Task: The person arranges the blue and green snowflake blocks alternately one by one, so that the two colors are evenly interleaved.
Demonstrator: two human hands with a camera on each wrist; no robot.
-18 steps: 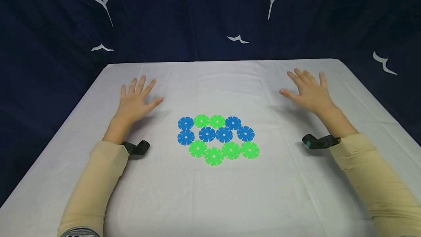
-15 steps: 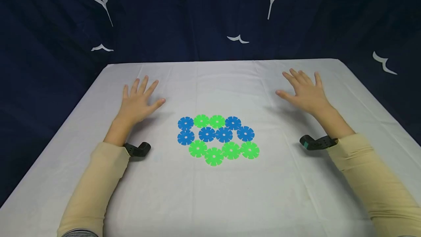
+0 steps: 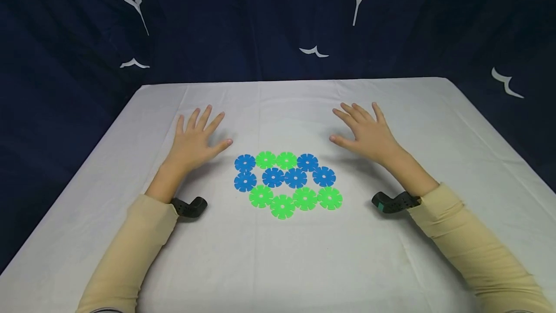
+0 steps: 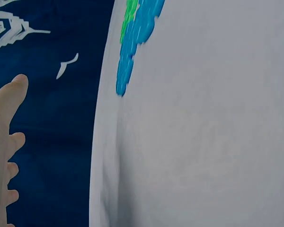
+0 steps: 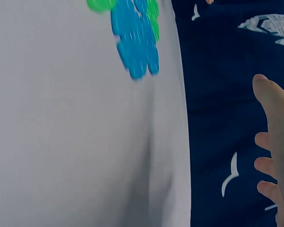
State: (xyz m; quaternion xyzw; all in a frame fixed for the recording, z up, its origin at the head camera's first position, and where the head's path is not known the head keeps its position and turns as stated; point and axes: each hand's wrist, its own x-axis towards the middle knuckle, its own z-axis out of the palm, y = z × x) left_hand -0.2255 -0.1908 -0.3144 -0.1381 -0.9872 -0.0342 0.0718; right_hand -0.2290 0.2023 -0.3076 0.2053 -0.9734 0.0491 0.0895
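Observation:
Several flat, notched plastic discs lie grouped on the white cloth in the head view. Blue discs [image 3: 273, 177] and green discs [image 3: 283, 206] form three uneven rows, some edges touching. The left hand [image 3: 192, 145] hovers to the left of the group, fingers spread, holding nothing. On the other side the right hand [image 3: 369, 134] is held above the cloth, also with spread fingers and nothing in them. In the left wrist view the thumb [image 4: 14, 97] stands apart from the discs. The right wrist view likewise has the thumb [image 5: 273, 101] well away from the blue discs [image 5: 135, 45].
A white cloth [image 3: 304, 264] covers the table. Behind its far edge hangs a dark blue curtain [image 3: 217, 23] with pale feather and bird shapes. Each wrist wears a black camera band, such as the left one [image 3: 190, 207] and the right one [image 3: 393, 203].
Both hands have moved inward and slightly nearer the person, closer to the discs; the right hand has travelled farther. The discs have not moved.

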